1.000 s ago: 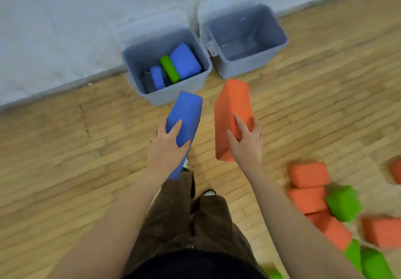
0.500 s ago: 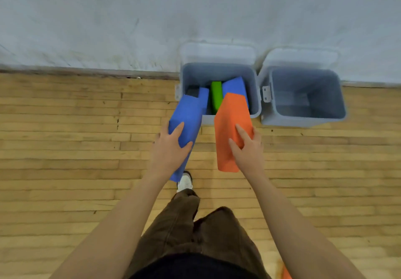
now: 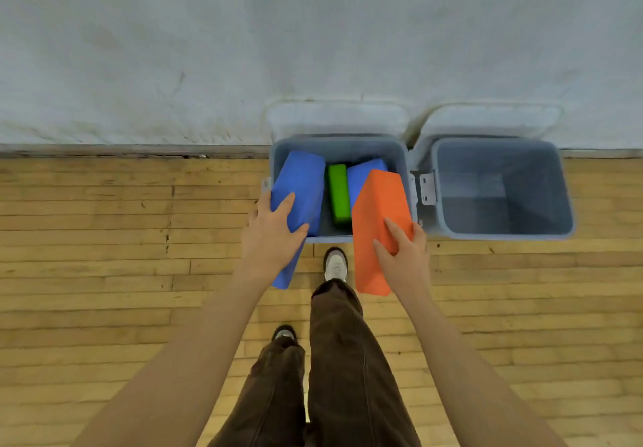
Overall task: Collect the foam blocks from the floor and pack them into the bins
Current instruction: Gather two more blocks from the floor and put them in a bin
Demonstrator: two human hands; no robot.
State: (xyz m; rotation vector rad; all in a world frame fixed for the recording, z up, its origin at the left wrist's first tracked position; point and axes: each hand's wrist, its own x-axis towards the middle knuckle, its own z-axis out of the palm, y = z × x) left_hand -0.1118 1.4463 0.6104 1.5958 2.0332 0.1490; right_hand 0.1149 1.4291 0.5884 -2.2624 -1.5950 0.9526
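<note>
While we stand over the left bin [image 3: 341,142], our left hand [image 3: 275,238] grips a blue block [image 3: 301,185] above its left side; our right hand [image 3: 403,255] grips an orange block [image 3: 375,210] over its right rim. A green block [image 3: 338,192] lies inside.

The floor [image 3: 104,272] is made of narrow light wooden planks with small dark marks. Behind it stands a pale grey wall [image 3: 174,46], scuffed, with a worn baseboard [image 3: 132,151].
</note>
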